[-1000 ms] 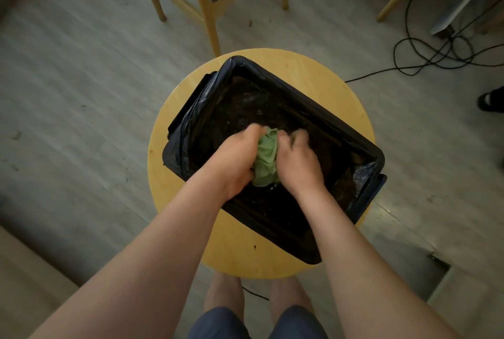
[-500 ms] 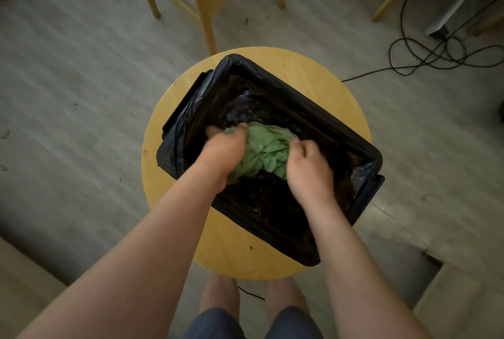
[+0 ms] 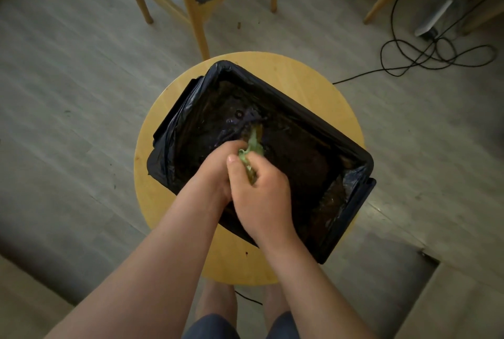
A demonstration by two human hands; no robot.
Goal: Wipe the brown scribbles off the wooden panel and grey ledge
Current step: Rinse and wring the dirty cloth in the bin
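- Both hands are clenched on the green cloth [image 3: 252,147]. The left hand [image 3: 214,172] and right hand [image 3: 261,191] touch each other, fingers curled tight round it; I judge this a wringing grip.
- A tail of cloth pokes out just beyond the fingers, over the black-lined tub [image 3: 166,134] directly beneath the hands, probably so drips fall inside.
- The tub sits on a round wooden table [image 3: 313,79] under the wrists.
- Neither wooden panel nor grey ledge is in view.
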